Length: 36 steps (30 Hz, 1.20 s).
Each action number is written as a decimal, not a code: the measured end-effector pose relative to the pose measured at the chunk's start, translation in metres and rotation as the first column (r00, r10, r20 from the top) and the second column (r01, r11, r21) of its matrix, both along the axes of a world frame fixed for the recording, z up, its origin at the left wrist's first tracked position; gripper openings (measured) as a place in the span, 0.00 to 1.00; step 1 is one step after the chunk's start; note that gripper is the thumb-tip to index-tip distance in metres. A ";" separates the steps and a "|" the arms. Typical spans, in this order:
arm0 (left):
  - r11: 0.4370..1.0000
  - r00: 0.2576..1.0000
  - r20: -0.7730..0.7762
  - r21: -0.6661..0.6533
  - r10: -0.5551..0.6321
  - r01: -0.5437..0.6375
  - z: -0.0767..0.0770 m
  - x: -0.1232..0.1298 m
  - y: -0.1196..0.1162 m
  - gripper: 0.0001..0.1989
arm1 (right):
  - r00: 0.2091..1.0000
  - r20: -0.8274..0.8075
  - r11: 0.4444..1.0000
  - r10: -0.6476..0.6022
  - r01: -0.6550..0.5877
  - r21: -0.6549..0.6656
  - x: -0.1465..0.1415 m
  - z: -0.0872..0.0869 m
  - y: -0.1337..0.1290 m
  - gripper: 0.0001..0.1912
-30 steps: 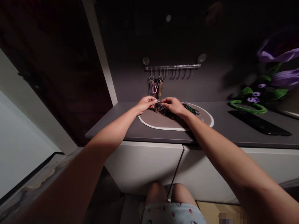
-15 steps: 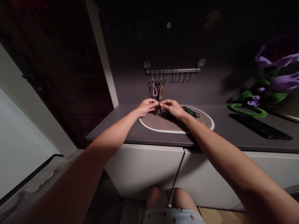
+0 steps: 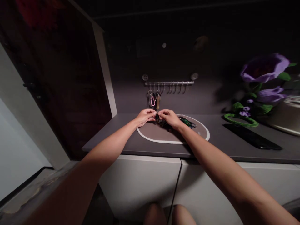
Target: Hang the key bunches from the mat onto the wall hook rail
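Observation:
My left hand (image 3: 146, 117) and my right hand (image 3: 170, 117) meet over the left part of an oval brown mat (image 3: 164, 136) with a white rim. Between their pinched fingertips hang small keys (image 3: 157, 117), at least one with a dark head. The ring at the fingertips is too small to make out. Behind my right hand, more dark items and a black-and-green tag (image 3: 187, 122) lie on the mat, partly hidden by the hand. Just above the fingers, key rings with a pink carabiner (image 3: 152, 101) and a brown fob (image 3: 158, 102) hang on the wall rack.
A clear rail with several hooks (image 3: 170, 83) is fixed to the dark wall. On the right of the grey counter (image 3: 103, 134) are a long black object (image 3: 252, 136), a green ring (image 3: 241, 122) and purple flowers (image 3: 264, 70). White cabinet doors (image 3: 140, 178) stand below.
The view has tilted up a little, so the scene sits lower in the picture. Both hands stay together at the keys with the same pinch.

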<state>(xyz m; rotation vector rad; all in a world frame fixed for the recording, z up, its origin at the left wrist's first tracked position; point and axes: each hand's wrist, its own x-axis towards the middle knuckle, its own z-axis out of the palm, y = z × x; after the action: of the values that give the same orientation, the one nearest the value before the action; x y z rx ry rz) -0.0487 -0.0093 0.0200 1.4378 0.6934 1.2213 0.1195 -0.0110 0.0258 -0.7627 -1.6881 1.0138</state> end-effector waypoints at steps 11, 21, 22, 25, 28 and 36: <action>0.990 0.991 -0.013 0.028 0.136 -0.136 0.000 0.006 0.002 0.17 | 0.980 -0.194 0.994 -0.041 0.021 -0.106 0.003 0.007 0.005 0.18; 0.958 0.938 -0.227 0.183 0.261 -0.222 -0.010 0.006 0.007 0.17 | 0.932 -0.304 0.979 -0.197 0.170 -0.112 0.005 0.050 0.030 0.15; 0.955 0.932 -0.245 0.198 0.267 -0.222 -0.010 0.006 0.007 0.17 | 0.929 -0.308 0.977 -0.206 0.179 -0.113 0.005 0.055 0.034 0.14; 0.951 0.919 -0.284 0.226 0.273 -0.212 -0.010 0.007 0.006 0.17 | 0.919 -0.329 0.975 -0.216 0.187 -0.119 0.000 0.070 0.043 0.10; 0.950 0.912 -0.301 0.228 0.279 -0.216 -0.009 0.009 0.005 0.16 | 0.897 -0.367 0.967 -0.246 0.199 -0.161 -0.006 0.082 0.050 0.07; 0.950 0.908 -0.321 0.244 0.270 -0.196 -0.010 0.008 0.006 0.15 | 0.825 -0.454 0.929 -0.337 0.212 -0.305 -0.021 0.093 0.064 0.07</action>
<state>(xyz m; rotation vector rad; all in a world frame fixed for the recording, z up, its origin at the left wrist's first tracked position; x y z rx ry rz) -0.0404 -0.0030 0.0102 1.8140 1.0318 1.2598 0.0988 0.0528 0.1190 -0.7907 -0.9829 1.1056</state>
